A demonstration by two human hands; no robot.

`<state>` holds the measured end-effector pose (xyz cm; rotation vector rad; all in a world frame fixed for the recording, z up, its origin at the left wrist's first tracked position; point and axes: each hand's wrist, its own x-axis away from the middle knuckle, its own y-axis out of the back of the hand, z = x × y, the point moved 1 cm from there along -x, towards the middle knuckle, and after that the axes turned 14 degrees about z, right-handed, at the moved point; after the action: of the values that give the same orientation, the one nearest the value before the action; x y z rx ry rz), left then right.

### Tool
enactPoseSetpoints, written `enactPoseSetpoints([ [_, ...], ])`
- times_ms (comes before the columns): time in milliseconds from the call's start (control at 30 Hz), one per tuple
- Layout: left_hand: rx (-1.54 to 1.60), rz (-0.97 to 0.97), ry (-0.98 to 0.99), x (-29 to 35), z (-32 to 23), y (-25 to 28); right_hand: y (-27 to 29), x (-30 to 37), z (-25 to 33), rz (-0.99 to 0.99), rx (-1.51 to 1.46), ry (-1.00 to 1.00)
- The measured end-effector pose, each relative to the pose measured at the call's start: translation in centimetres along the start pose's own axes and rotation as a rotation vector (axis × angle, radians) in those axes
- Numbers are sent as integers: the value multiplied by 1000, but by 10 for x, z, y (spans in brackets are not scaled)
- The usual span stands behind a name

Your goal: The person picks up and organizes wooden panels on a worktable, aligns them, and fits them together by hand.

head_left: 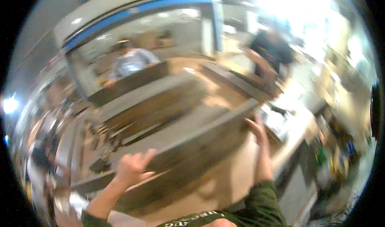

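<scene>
A long dark grey-brown board [200, 146] stands on its edge across the table in front of me, slanting up to the right. My left hand [134, 167] grips it left of its middle, thumb on the near face and fingers at the top edge. At its right end, my right hand [258, 128] holds on, with the fingertips against the near face. Motion blur softens both hands. Behind the board lies a wide ribbed grey surface [176, 124], and farther back a thick dark block-like piece [156, 102] rests on the table.
Across the table, a person in a light shirt [134, 62] is at another upright dark panel [132, 84]. A second person in dark clothes [270, 52] leans over a long dark piece [236, 80] at right. White papers [276, 120] lie near my right hand. A blue-edged frame [140, 6] rises behind.
</scene>
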<state>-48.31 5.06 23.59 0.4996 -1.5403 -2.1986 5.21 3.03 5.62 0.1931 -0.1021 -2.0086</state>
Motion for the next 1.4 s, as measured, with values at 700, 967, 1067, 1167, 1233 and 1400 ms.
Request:
enactPoseSetpoints([
  [700, 47, -114, -19, 6, -14, -34, 64, -128, -48, -328, -327, 273],
  [967, -2, -216, -22, 10, -21, -21, 33, -90, -2, -323, -236, 370],
  [1067, -16, -246, -42, 4, -21, -19, 60, -105, -22, -234, -334, 430],
  [1167, -12, -268, -40, 9, -17, -32, 28, -103, -21, -182, -403, 323],
  [1233, 16, -318, -79, -4, -17, -30, 86, -110, -28, -224, -148, 346],
  [1400, 15, -327, -64, 1, -13, -30, 68, -92, 67, -327, 102, 664],
])
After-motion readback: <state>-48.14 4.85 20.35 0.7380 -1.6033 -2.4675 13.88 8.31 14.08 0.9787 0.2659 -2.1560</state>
